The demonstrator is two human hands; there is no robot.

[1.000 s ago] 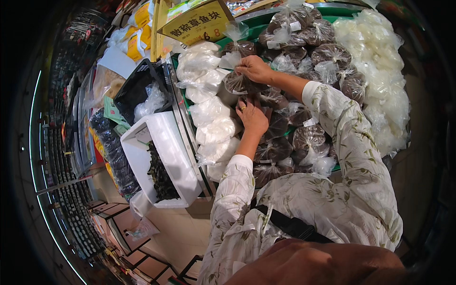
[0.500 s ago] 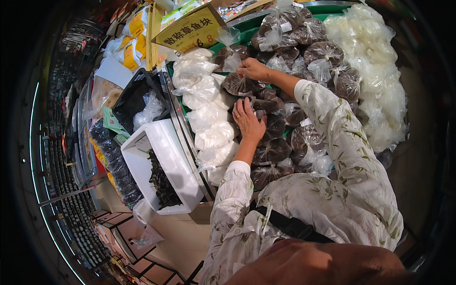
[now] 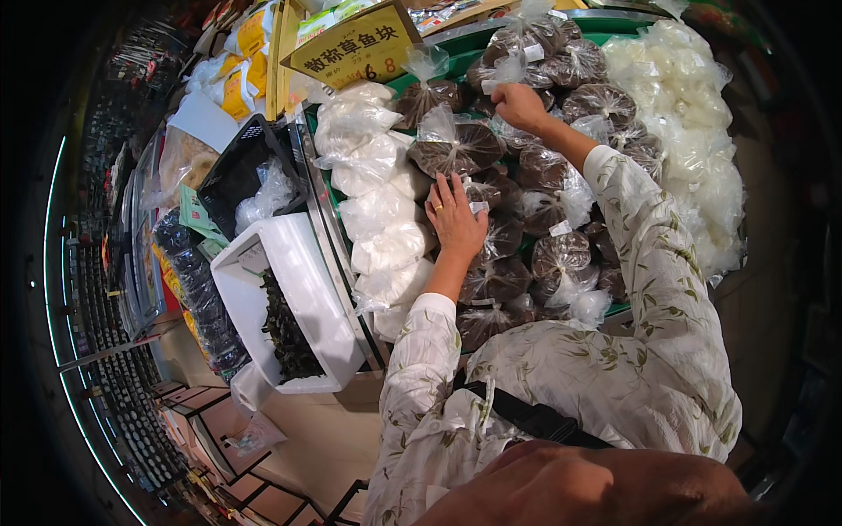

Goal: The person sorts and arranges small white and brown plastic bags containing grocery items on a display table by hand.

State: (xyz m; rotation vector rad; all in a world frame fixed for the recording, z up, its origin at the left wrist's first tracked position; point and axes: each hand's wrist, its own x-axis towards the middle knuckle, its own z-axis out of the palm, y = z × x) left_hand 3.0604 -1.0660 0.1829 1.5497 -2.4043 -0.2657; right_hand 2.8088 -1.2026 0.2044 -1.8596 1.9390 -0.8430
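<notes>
My left hand (image 3: 457,219) lies open, fingers stretched, with its fingertips at the lower edge of a clear plastic bag of dark brown contents (image 3: 456,149). That bag's gathered top stands up free. Farther off and to the right, my right hand (image 3: 519,109) has its fingers curled closed beside the clear plastic top (image 3: 504,72) of another dark bag. Whether it grips that plastic is hidden. Several more dark bags (image 3: 561,259) are piled below and beside both hands. A row of white-filled bags (image 3: 381,210) runs along the left side of my left hand.
Bags of pale translucent contents (image 3: 684,158) are heaped at right. A yellow sign (image 3: 351,48) stands at the far edge of the green display (image 3: 465,54). At left are a black plastic crate (image 3: 237,180) and a white foam box (image 3: 329,302) holding dark leafy stuff.
My right hand has let go of the top of the dark bag and moved right and farther away. The bag now sits upright with its top spread. My left hand stays nearly in place.
</notes>
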